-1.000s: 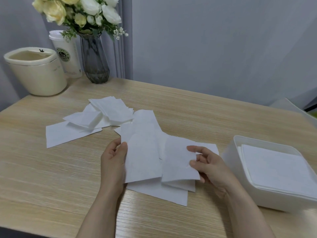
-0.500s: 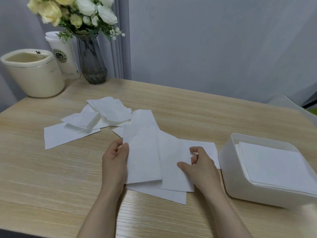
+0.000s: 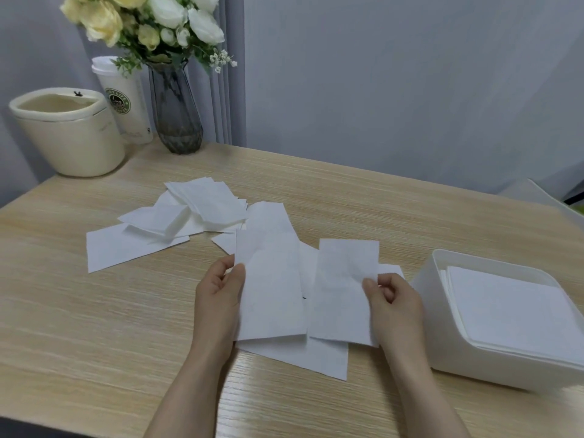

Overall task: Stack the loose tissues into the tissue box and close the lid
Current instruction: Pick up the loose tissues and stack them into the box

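Note:
My left hand (image 3: 218,298) pinches the left edge of a folded white tissue (image 3: 270,289) held upright above the table. My right hand (image 3: 393,303) pinches the right edge of a second folded tissue (image 3: 343,292), lifted beside the first. More flat tissues (image 3: 303,350) lie under both. A loose pile of tissues (image 3: 189,213) is spread further back on the left. The open white tissue box (image 3: 433,314) stands at the right, with a stack of tissues (image 3: 512,308) inside. No lid is clearly in view.
At the back left of the wooden table (image 3: 79,327) stand a cream bin (image 3: 68,134), a paper cup (image 3: 124,102) and a glass vase of flowers (image 3: 175,112). A grey wall runs behind. A pale chair edge (image 3: 543,200) shows at the far right.
My right hand has pinched a tissue off the table and raised it upright beside the one in my left hand. The left hand has stayed nearly where it was.

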Motion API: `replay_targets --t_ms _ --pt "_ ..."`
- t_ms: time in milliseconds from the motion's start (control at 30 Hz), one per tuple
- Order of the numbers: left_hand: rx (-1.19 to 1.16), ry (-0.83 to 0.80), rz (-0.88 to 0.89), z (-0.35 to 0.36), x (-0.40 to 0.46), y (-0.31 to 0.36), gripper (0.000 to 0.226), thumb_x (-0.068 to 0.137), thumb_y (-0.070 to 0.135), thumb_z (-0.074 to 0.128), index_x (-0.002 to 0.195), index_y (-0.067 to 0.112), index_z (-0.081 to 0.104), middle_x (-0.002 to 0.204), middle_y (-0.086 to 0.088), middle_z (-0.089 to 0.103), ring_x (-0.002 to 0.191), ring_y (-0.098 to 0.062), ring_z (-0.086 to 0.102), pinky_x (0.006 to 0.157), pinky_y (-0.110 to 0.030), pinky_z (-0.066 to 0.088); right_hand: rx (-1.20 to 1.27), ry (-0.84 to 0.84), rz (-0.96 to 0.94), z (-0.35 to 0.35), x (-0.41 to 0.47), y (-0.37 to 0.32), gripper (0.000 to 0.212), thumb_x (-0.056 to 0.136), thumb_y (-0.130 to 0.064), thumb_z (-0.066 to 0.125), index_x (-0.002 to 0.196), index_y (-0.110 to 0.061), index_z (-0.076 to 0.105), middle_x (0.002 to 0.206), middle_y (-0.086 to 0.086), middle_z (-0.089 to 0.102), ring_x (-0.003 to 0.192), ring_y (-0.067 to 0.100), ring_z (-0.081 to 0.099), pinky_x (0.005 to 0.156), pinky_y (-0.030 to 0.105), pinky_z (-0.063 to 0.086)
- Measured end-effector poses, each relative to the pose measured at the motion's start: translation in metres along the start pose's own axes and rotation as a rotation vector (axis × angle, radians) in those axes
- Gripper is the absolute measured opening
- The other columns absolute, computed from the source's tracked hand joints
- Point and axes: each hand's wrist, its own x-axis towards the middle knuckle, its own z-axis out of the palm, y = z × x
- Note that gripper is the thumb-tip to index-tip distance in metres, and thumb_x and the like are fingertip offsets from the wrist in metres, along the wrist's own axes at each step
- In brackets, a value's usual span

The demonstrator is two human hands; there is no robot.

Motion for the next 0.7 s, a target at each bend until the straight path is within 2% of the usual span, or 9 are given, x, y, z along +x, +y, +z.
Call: replay_targets --t_ms 100,167,333,400,500,600,700 --pt "0.010 -0.025 -0.011 0.001 0.000 0.000 0.021 0.098 0.009 0.052 0.093 0.019 0.069 0.081 -0.007 0.070 0.073 -0.020 0.060 0.068 -0.032 0.045 0.183 0.033 0.033 -0.005 0.003 -0.008 0.018 0.095 -0.015 0.058 0.077 -0.016 0.060 0.064 0.002 0.064 0.061 0.016 0.054 0.059 0.029 0.039" --pt "0.017 -0.038 -0.018 0.001 0.000 0.001 0.021 0.099 0.009 0.050 0.094 0.018 0.069 0.084 -0.008 0.070 0.075 -0.021 0.060 0.071 -0.034 0.044 0.309 0.010 0.088 -0.007 0.005 -0.017 0.016 0.095 -0.015 0.057 0.079 -0.015 0.060 0.072 0.004 0.069 0.064 0.016 0.059 0.061 0.028 0.044" --pt "0.051 -0.090 -0.035 0.001 0.000 -0.001 0.025 0.100 0.008 0.046 0.102 0.019 0.069 0.091 -0.011 0.073 0.081 -0.022 0.063 0.076 -0.037 0.046 0.482 -0.281 0.183 0.011 -0.002 -0.037 0.012 0.093 -0.013 0.061 0.081 -0.013 0.063 0.071 0.000 0.072 0.061 0.012 0.065 0.060 0.026 0.052" --pt "0.056 -0.110 -0.039 0.001 0.000 -0.001 0.026 0.099 0.008 0.046 0.104 0.018 0.069 0.096 -0.015 0.073 0.082 -0.022 0.063 0.076 -0.036 0.046 0.500 -0.357 0.196 0.028 -0.009 -0.040 0.011 0.091 -0.011 0.063 0.080 -0.012 0.063 0.076 0.006 0.073 0.067 0.019 0.065 0.071 0.035 0.052" --pt "0.012 -0.122 -0.066 0.001 -0.002 0.002 0.023 0.099 0.010 0.049 0.099 0.019 0.070 0.089 -0.010 0.074 0.076 -0.019 0.064 0.067 -0.032 0.047 0.439 -0.392 0.169 0.048 -0.017 -0.041 0.009 0.090 -0.013 0.066 0.081 -0.012 0.065 0.081 0.012 0.074 0.074 0.022 0.067 0.081 0.042 0.052" --pt "-0.020 -0.105 -0.084 0.001 -0.003 0.004 0.021 0.098 0.012 0.052 0.094 0.022 0.070 0.078 -0.004 0.072 0.067 -0.016 0.061 0.061 -0.029 0.044 0.384 -0.382 0.162 0.058 -0.020 -0.036 0.010 0.089 -0.016 0.067 0.081 -0.010 0.065 0.085 0.018 0.073 0.075 0.023 0.065 0.083 0.046 0.051" --pt "-0.042 -0.098 -0.086 0.002 -0.002 0.004 0.023 0.098 0.011 0.051 0.095 0.022 0.071 0.081 -0.006 0.073 0.070 -0.017 0.063 0.064 -0.031 0.046 0.374 -0.355 0.166 0.061 -0.021 -0.030 0.011 0.089 -0.016 0.067 0.081 -0.010 0.064 0.085 0.019 0.072 0.075 0.023 0.064 0.079 0.042 0.050"
